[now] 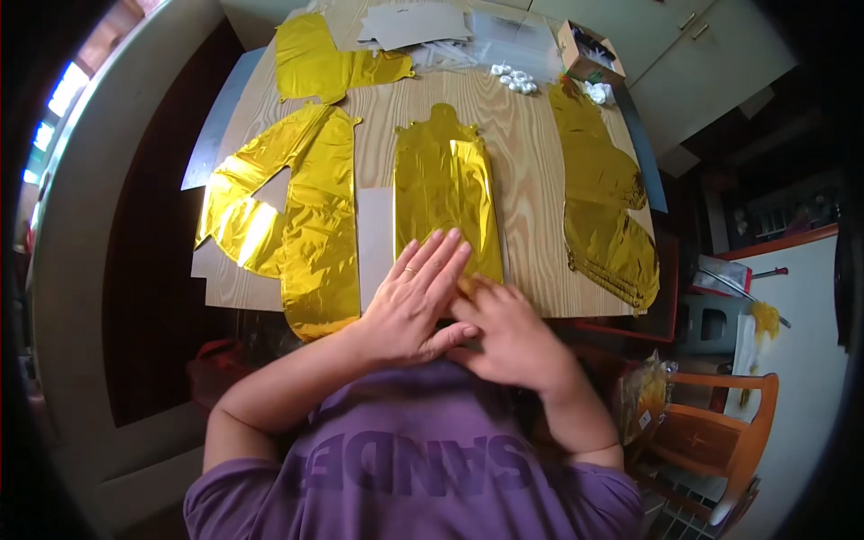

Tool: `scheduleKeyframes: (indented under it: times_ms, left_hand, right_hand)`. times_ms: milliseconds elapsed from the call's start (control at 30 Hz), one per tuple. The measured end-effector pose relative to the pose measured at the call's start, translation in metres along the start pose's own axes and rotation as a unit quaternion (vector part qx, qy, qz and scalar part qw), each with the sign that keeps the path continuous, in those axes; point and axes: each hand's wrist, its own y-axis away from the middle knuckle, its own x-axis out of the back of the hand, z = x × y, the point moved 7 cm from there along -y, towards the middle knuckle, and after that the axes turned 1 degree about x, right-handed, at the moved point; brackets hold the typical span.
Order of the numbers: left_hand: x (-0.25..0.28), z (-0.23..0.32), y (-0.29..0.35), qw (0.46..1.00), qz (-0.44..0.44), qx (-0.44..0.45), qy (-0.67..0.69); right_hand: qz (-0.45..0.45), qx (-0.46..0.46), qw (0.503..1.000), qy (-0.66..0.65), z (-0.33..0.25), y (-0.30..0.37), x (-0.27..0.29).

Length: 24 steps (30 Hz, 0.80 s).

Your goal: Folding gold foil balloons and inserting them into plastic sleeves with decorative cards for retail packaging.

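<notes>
A gold foil piece (441, 180) is lying on the middle of the desk (526, 216), right in front of the person, showing as a long, narrow rectangle with straight sides, a rounded tab at its far end and a small ear at either far corner. Its thin, mirror-like film is creasing softly and throwing a bright streak along its right side. The left hand (418, 292) is lying over the near end, its fingers straight and close together, gripping nothing; the right hand (504, 328) is bending its fingers at the near right part of the foil, partly behind the left (it is blurring, so I cannot tell whether it is pinching anything). A pale flat sheet (373, 234) is showing just beside the foil's left edge. Farther left, two more gold pieces are spreading out: one crinkled, four-shaped piece (319, 207) with a triangular opening, and one angular piece (310, 58) beyond it. On the right, a gold foil stack (598, 162) is lying with several layered edges showing, too tight for counting. Along the far side, white cards (418, 25), clear plastic sheets (513, 40), a cluster of small white rolls (516, 81) and one open box (571, 56) are sitting.
</notes>
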Motion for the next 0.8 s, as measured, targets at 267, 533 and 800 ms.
scheduleKeyframes:
  times_ms: [267,533,800]
  left_hand:
    - [-0.029,-0.009,0.013,0.986,0.015,0.030,-0.161]
    - [-0.034,-0.007,0.028,0.974,0.014,0.016,-0.226]
    - [-0.035,-0.006,0.033,0.972,0.007,-0.008,-0.234]
  right_hand:
    - [0.078,-0.227,0.955,-0.174,0.158,-0.055,0.076]
    - [-0.105,-0.121,0.987,-0.022,0.144,-0.111,0.059]
    - [-0.176,-0.289,0.834,-0.437,0.161,-0.082,0.041]
